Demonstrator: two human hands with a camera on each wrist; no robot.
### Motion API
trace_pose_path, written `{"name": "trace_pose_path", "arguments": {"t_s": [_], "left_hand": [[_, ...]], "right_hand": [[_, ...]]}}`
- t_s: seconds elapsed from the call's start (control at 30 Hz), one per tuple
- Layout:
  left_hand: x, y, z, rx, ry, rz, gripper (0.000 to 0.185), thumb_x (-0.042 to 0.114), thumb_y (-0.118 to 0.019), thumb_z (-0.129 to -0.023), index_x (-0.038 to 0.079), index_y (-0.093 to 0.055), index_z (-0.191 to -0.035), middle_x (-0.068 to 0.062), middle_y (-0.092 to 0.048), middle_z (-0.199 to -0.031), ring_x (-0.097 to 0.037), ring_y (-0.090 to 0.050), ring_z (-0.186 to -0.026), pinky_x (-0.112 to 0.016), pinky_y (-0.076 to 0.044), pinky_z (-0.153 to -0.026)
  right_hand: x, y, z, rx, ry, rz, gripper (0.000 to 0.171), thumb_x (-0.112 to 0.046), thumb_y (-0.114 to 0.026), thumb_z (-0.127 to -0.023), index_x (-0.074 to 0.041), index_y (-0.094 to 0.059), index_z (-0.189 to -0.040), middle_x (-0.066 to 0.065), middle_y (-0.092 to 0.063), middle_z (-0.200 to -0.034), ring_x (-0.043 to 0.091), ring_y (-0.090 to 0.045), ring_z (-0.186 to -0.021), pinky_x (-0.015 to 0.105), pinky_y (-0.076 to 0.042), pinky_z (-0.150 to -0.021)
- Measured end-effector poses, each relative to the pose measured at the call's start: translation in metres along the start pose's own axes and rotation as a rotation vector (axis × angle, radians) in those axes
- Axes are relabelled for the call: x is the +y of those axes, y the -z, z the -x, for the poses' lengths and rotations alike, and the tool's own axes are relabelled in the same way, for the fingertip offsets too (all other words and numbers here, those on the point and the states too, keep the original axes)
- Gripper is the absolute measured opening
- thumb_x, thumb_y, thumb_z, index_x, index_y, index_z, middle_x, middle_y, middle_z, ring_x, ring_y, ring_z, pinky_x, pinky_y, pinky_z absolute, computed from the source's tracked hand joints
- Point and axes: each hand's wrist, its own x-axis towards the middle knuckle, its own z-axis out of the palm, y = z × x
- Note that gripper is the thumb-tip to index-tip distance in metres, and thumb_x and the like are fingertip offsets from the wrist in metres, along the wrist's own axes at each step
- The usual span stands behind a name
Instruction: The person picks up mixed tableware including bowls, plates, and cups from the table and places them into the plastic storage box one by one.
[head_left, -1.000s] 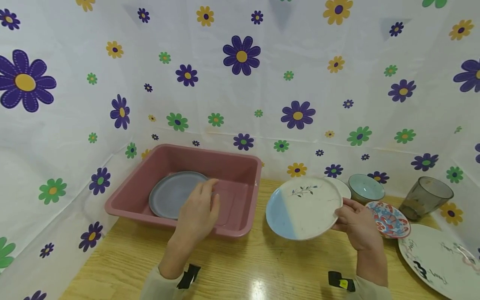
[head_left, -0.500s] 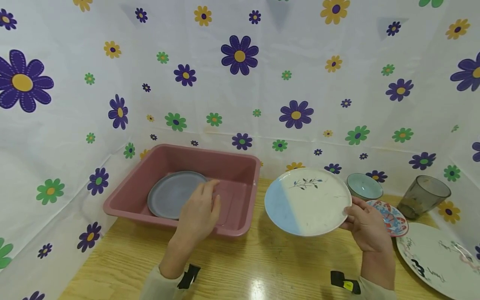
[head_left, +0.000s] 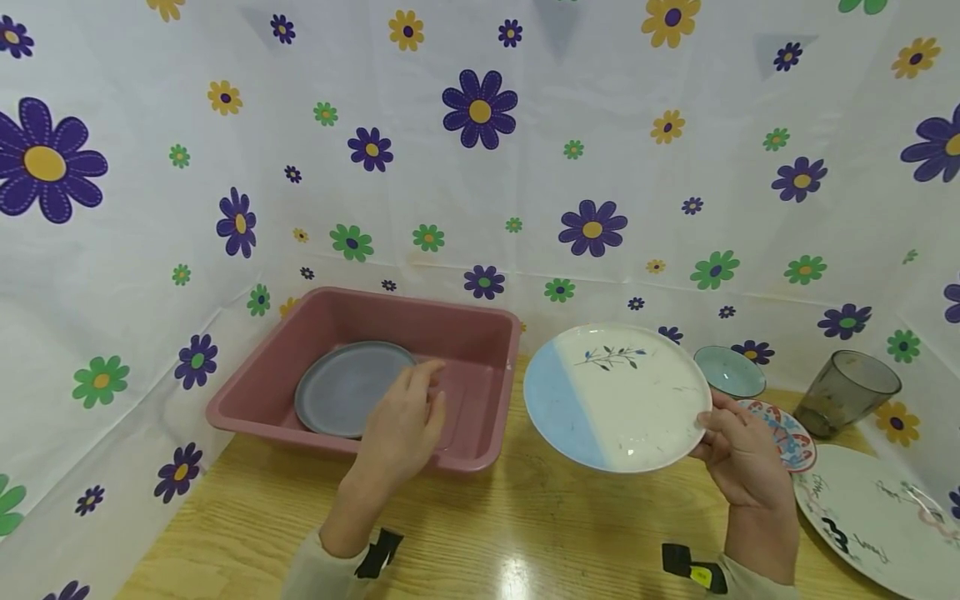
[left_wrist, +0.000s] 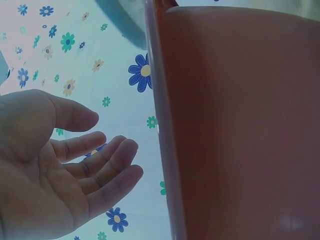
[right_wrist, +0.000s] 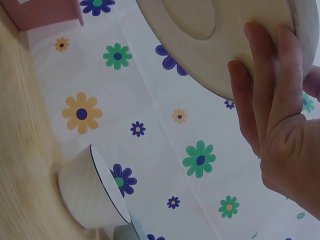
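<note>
My right hand [head_left: 750,467] grips the right rim of a round plate [head_left: 637,400], thumb on top and fingers underneath. The plate is cream with a light blue section and a painted sprig, raised above the table and tilted. Its pale underside with a foot ring [right_wrist: 220,30] shows in the right wrist view. My left hand [head_left: 401,421] hovers over the front edge of a pink plastic basin [head_left: 427,304], holding nothing. Its fingers are loosely bent in the left wrist view, beside the basin's wall. Inside the basin lies a grey-blue round plate [head_left: 348,387].
At the right stand a pale teal bowl [head_left: 729,372], a red-and-blue patterned dish [head_left: 783,433], a smoky glass [head_left: 847,396] and a large white decorated plate [head_left: 877,517]. A white bowl [right_wrist: 90,195] appears in the right wrist view. A flowered sheet [head_left: 420,183] hangs behind the wooden table [head_left: 480,533].
The right hand has moved slightly right and the plate has lifted and turned more toward the head camera, now covering the white bowl behind it. The left hand has barely moved.
</note>
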Motion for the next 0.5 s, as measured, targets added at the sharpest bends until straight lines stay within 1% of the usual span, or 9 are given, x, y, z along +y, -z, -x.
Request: {"name": "trace_pose_path", "arguments": {"t_s": [0.13,0.27,0.37,0.43,0.5], "left_hand": [[0.001,0.000,0.000,-0.023,0.009,0.042,0.035,0.003,-0.064,-0.092,-0.001,-0.057,-0.126,-0.016,-0.064,-0.105,-0.026,-0.066,-0.089,-0.040,-0.057,-0.068],[0.003,0.000,-0.001,-0.043,0.008,0.109,0.035,0.002,-0.064,-0.092,-0.003,-0.057,-0.127,-0.018,-0.063,-0.107,-0.026,-0.066,-0.089,-0.038,-0.057,-0.070],[0.005,0.000,-0.001,-0.055,0.004,0.188,0.035,0.002,-0.062,-0.094,-0.001,-0.056,-0.128,-0.014,-0.064,-0.104,-0.023,-0.064,-0.088,-0.036,-0.056,-0.072],[0.006,-0.001,-0.001,-0.072,0.002,0.272,0.035,0.003,-0.061,-0.096,0.000,-0.055,-0.130,-0.013,-0.065,-0.104,-0.022,-0.064,-0.090,-0.036,-0.056,-0.074],[0.007,-0.002,-0.001,-0.104,0.010,0.361,0.036,0.005,-0.058,-0.098,0.002,-0.053,-0.134,-0.012,-0.066,-0.107,-0.021,-0.065,-0.093,-0.036,-0.056,-0.078]], "right_hand": [[-0.001,-0.002,0.001,-0.066,0.011,-0.084,0.041,0.008,-0.037,-0.098,-0.010,-0.069,-0.117,0.006,-0.069,-0.106,0.019,-0.073,-0.084,0.029,-0.059,-0.069],[-0.003,-0.005,0.003,-0.107,0.000,-0.152,0.040,0.009,-0.037,-0.098,-0.008,-0.066,-0.119,0.008,-0.069,-0.108,0.020,-0.074,-0.087,0.030,-0.058,-0.072],[-0.005,-0.008,0.004,-0.131,-0.001,-0.173,0.040,0.009,-0.036,-0.098,-0.007,-0.065,-0.120,0.008,-0.069,-0.108,0.021,-0.074,-0.089,0.030,-0.058,-0.073],[-0.006,-0.010,0.004,-0.145,-0.002,-0.187,0.041,0.010,-0.036,-0.098,-0.006,-0.065,-0.121,0.009,-0.070,-0.109,0.022,-0.074,-0.089,0.031,-0.058,-0.074],[-0.007,-0.013,0.005,-0.153,-0.004,-0.199,0.041,0.010,-0.035,-0.098,-0.005,-0.065,-0.121,0.009,-0.070,-0.108,0.022,-0.074,-0.089,0.030,-0.058,-0.074]]}}
